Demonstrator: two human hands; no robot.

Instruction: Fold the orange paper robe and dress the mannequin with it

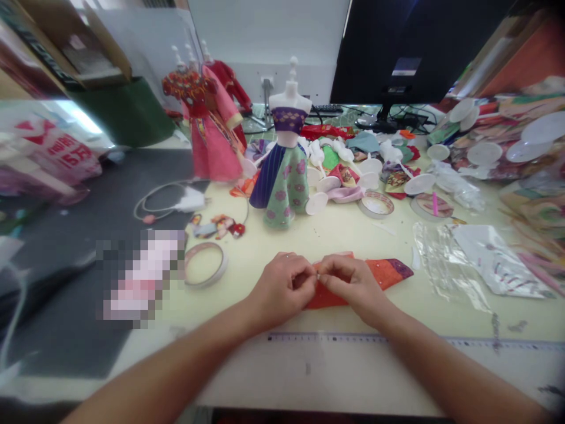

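Note:
An orange-red doll garment with a purple patterned sleeve end lies on the pale table, partly hidden under my hands. Thumb and fingers of my left hand are pinched together above it. My right hand pinches from the other side, its fingertips meeting those of the left. A tiny pale spot shows between the fingertips, too small to name. Behind my hands stands a white doll form in a purple top and a blue and green skirt.
A ruler lies along the table's front. Tape rolls sit left and behind. Clear plastic bags lie at right. More dressed doll forms, fabric pieces and white round stands fill the back, before a monitor.

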